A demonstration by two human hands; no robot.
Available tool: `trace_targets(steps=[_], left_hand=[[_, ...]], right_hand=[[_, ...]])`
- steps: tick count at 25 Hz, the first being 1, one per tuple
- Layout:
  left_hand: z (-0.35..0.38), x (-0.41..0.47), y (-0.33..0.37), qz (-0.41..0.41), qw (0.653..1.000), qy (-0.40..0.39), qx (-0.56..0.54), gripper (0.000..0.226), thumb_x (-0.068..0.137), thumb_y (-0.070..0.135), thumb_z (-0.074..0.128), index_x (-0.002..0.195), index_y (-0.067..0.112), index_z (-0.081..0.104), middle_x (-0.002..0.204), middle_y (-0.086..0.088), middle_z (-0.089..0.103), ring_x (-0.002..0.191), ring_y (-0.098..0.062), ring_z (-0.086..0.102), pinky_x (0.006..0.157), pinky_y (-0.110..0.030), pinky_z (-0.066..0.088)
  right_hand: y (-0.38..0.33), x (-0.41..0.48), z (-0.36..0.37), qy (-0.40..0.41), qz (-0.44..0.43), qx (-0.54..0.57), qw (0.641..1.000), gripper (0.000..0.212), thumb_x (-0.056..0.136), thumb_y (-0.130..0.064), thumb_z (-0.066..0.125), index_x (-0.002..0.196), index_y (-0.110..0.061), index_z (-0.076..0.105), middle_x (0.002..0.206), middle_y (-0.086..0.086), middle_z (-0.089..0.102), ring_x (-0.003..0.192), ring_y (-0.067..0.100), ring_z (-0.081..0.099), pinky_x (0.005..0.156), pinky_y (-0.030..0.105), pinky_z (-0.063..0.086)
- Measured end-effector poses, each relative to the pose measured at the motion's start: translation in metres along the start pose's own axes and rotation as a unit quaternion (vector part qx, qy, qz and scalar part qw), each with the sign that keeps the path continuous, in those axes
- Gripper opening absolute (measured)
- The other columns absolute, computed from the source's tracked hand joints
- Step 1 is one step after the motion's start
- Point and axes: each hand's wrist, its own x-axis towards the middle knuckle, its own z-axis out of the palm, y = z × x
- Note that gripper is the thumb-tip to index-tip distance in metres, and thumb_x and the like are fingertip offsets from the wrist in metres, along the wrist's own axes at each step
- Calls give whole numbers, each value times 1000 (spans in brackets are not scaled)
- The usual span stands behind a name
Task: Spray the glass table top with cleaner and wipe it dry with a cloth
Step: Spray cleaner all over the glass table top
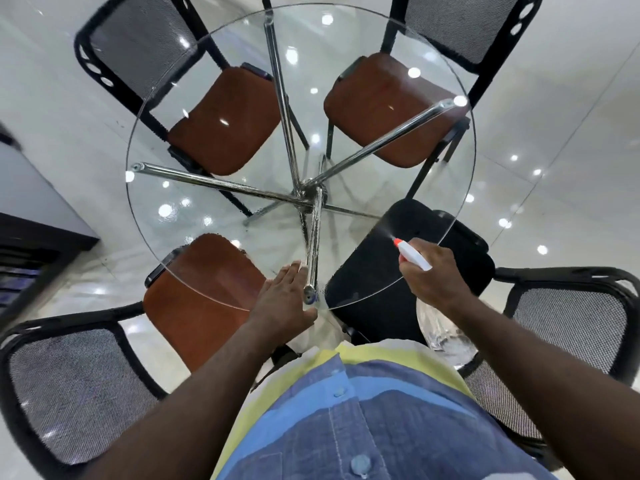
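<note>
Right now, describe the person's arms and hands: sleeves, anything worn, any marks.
The left hand and the right hand are bare, with no gloves, rings or watch showing. The left forearm and the right forearm are uncovered as far as the frame shows, with no sleeve edge in view. The shirt is button-front, denim blue with light blue, yellow and white bands.

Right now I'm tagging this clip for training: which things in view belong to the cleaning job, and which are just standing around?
Job: glass table top, spray bottle gripped in the right hand, left hand flat on the glass edge. No cloth in view.
Standing around: three brown-seated chairs, black-seated chair.
</note>
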Motion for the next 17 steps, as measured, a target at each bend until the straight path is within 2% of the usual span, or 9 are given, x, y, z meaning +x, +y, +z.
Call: trace_targets(steps=[4,9,11,13,15,17], left_hand=[[-2,-2,-2,-10,1000,4,-11,93,95,48,60,166,22,5,174,2,-5,161,-18,-1,128,-44,5],[-3,-6,-1,-17,1000,-3,-10,93,96,47,60,166,22,5,174,2,-5,161,-18,-1,128,-44,6],[-4,-7,1,-15,1000,-1,-11,93,96,47,60,166,21,6,174,2,-5,161,-18,-1,128,-44,6],[-4,-8,2,-13,1000,-1,-11,93,96,47,60,166,22,5,174,2,-6,161,-18,-2,128,-44,6],[-4,-8,3,-11,1000,-2,-13,93,96,46,59,166,23,3,174,3,-7,161,-17,-3,128,-44,5],[-4,-8,3,-7,1000,0,-13,93,96,46,59,166,23,3,174,3,-7,160,-16,-3,128,-43,4]], right_hand=[[-13,11,0,-34,-37,16,999,13,90,-11,65,83,-22,66,75,0,65,66,23,63,58,38,56],[-32,26,2,-25,-62,17,998,12,89,-13,62,78,-18,64,73,9,63,64,27,58,59,36,49],[-43,33,1,-15,-67,24,997,10,88,-16,61,78,-19,64,72,6,61,61,22,57,59,40,57],[-50,38,-2,-12,-71,24,997,9,89,-18,64,82,-22,65,75,2,62,67,25,63,61,47,64],[-52,40,-5,-7,-71,26,997,9,90,-17,67,84,-23,66,78,1,63,74,28,67,63,52,65],[-46,42,-8,16,-64,31,997,7,87,-17,65,83,-22,66,76,3,64,73,30,66,64,53,64]])
